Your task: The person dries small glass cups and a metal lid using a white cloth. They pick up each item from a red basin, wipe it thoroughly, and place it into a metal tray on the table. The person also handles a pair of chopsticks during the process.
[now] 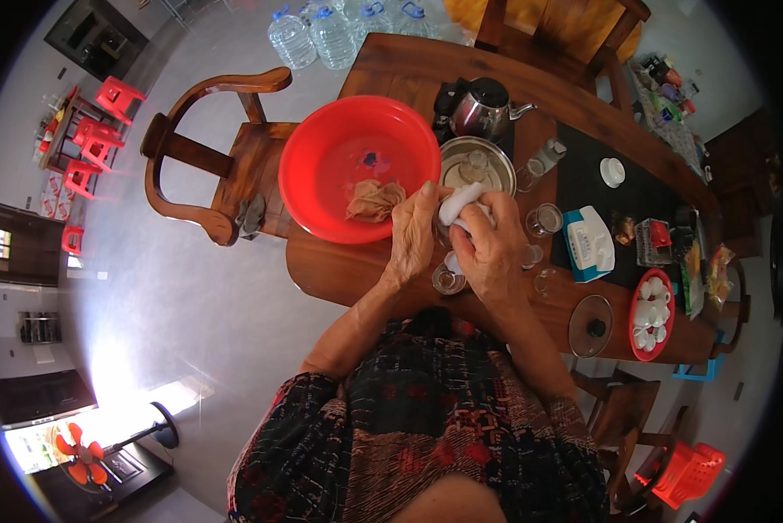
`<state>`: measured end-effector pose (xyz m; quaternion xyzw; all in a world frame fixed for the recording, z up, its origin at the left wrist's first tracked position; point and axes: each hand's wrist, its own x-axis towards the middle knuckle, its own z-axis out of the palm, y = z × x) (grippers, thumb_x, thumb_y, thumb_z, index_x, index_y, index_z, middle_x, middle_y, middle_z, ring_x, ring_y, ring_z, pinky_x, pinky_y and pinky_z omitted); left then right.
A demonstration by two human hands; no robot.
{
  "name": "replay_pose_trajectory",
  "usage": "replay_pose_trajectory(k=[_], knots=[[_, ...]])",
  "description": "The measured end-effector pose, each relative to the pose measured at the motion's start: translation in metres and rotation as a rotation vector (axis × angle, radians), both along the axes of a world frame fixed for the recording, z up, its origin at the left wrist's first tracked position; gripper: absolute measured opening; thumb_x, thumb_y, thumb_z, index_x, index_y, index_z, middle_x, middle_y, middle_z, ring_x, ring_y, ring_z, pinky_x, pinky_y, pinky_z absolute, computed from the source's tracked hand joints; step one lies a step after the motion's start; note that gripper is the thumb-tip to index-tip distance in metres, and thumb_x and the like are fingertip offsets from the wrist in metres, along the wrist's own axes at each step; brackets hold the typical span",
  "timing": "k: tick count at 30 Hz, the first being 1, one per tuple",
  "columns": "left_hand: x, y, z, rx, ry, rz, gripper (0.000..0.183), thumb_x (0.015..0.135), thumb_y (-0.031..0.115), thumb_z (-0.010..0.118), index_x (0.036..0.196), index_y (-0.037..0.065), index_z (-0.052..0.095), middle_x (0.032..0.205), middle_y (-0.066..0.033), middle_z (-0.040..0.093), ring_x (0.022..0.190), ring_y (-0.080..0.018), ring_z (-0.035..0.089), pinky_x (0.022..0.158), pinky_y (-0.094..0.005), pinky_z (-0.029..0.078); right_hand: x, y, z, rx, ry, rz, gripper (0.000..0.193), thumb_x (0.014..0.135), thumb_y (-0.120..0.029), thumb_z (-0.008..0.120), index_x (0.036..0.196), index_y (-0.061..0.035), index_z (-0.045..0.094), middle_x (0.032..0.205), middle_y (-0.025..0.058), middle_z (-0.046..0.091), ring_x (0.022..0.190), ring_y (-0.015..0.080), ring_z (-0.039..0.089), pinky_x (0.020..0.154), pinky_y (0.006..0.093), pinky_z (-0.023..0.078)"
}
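Note:
Over the table's near edge, my two hands are raised close together. My right hand is closed around a bunched white cloth. Its upper end sticks out between my fingers. Beside it, my left hand is curled with the fingers together and its back toward me; what it grips is hidden. Just beyond my hands is a round metal pan with a small clear glass inside. To the left sits a large red basin with a wet brown cloth in it. Below my hands stands a clear glass.
An electric kettle stands behind the pan. To the right are glass cups, a tissue pack, a glass lid and a red tray of white cups. A wooden armchair stands at the left.

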<state>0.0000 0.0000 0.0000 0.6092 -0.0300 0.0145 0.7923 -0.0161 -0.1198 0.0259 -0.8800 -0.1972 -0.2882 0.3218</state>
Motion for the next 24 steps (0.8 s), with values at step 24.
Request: replay_pose_trajectory(k=[24], knots=[[-0.027, -0.009, -0.019, -0.116, -0.267, -0.023, 0.072, 0.091, 0.059, 0.039, 0.128, 0.0, 0.021, 0.115, -0.0171, 0.051, 0.097, -0.0182, 0.053, 0.081, -0.031, 0.045, 0.029, -0.01, 0.019, 0.671, 0.705, 0.284, 0.014, 0.082, -0.009, 0.057, 0.091, 0.0022, 0.058, 0.084, 0.0097, 0.054, 0.076, 0.0176, 0.053, 0.071, 0.0295, 0.044]])
